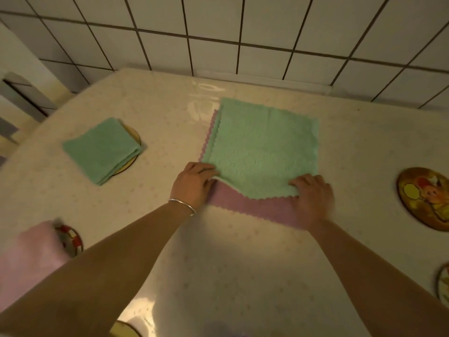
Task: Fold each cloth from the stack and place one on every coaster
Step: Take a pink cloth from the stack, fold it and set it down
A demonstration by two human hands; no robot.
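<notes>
A green cloth [262,147] lies spread on top of a pink cloth [252,207] in the middle of the table. My left hand [194,183] pinches the green cloth's near left corner. Its near right corner is pinched by my right hand [313,195], and the near edge is lifted a little off the pink one. A folded green cloth [102,149] sits on a coaster [133,137] at the left. At the near left, a folded pink cloth [26,259] covers most of a red-patterned coaster [71,242]. Two bare picture coasters lie at the right, one [425,198] farther and one [443,283] at the frame edge.
The table [218,276] has a glossy pale cover and stands against a white tiled wall [218,32]. A yellowish round object [124,329] shows at the bottom edge. The table's left edge drops off beside pale furniture [21,93].
</notes>
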